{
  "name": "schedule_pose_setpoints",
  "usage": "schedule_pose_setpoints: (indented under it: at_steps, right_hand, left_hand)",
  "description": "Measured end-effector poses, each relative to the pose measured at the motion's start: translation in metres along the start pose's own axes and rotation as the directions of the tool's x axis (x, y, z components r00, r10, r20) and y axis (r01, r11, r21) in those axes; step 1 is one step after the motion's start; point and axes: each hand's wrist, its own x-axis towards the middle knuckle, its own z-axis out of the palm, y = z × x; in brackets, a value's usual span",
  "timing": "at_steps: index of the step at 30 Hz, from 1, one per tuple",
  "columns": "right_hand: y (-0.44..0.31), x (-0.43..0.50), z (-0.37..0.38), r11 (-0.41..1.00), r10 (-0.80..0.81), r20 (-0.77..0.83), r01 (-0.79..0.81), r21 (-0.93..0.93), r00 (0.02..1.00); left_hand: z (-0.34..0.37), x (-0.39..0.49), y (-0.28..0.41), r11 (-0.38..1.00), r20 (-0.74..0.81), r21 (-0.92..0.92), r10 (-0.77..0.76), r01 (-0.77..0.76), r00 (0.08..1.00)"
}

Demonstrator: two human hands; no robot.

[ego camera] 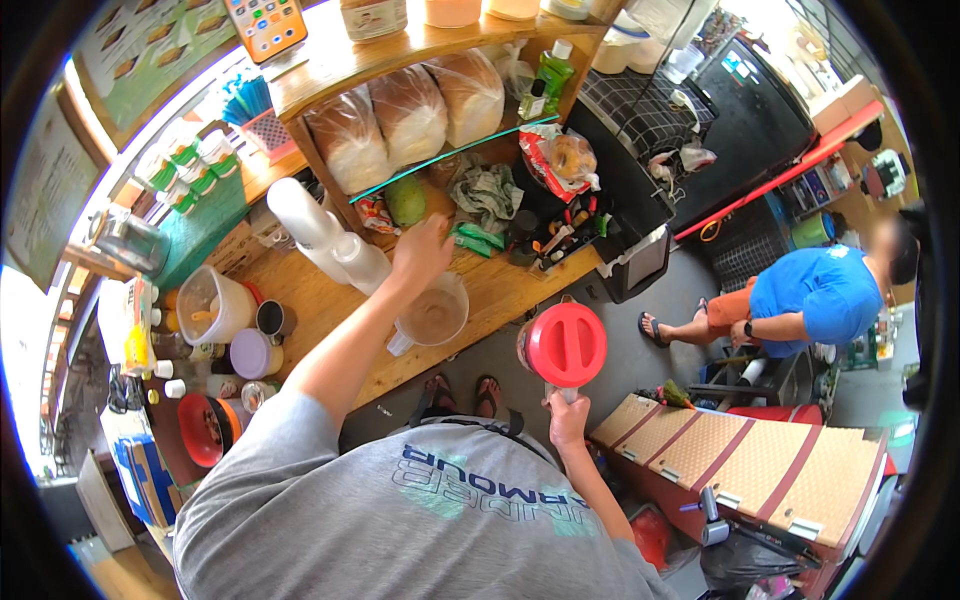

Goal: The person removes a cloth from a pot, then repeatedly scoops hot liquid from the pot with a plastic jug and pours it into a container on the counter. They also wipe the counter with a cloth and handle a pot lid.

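Note:
My right hand [568,420] grips the handle of a plastic pitcher [564,346] with a red lid, held out over the floor. Stretched across the wooden counter [495,294], my left hand [424,256] has its fingers bent beside the lower shelf opening. Whether those fingers hold anything cannot be made out. Just beyond them lie a green fruit [406,199], a crumpled cloth [487,192] and a green packet [478,240]. Below my left hand, a clear plastic jug [435,315] stands on the counter, partly behind my forearm. Stacks of white cups [319,229] stand to its left.
Bread loaves in plastic [409,109] fill the shelf. At the left stand a clear tub [214,309], a dark cup [275,319] and a lilac-lidded container [255,353]. A person in a blue shirt [817,300] is at the right, beyond a long woven-topped bench [739,465].

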Motion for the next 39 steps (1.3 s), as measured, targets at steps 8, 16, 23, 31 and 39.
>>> schedule_pose_setpoints:
  at_steps: [8, 16, 23, 31, 39]
  right_hand:
    - [0.0, -0.016, -0.007, 0.99, 0.021, -0.106, -0.006, 0.138, 0.994]
    - [0.01, -0.006, -0.028, 0.995, -0.004, -0.198, 0.024, 0.097, 0.98]
    - [-0.019, 0.016, -0.051, 0.99, -0.042, -0.183, 0.065, 0.123, 0.982]
    - [-0.031, 0.049, -0.093, 0.983, -0.068, -0.142, 0.091, 0.16, 0.988]
    - [-0.04, 0.07, -0.132, 0.979, -0.036, -0.106, 0.057, 0.196, 0.994]
  left_hand:
    - [0.088, 0.119, 0.011, 0.948, 0.236, 0.315, -0.032, -0.045, 0.971]
    - [0.037, 0.095, 0.035, 0.981, -0.328, -0.124, 0.102, -0.149, 0.939]
    - [-0.079, -0.032, 0.048, 0.958, -0.563, -0.223, 0.024, -0.18, 0.826]
    - [-0.187, -0.176, -0.017, 0.967, -0.664, 0.169, -0.029, 0.188, 0.747]
    - [-0.081, -0.244, -0.137, 0.57, -0.208, 0.561, -0.606, 0.601, 0.768]
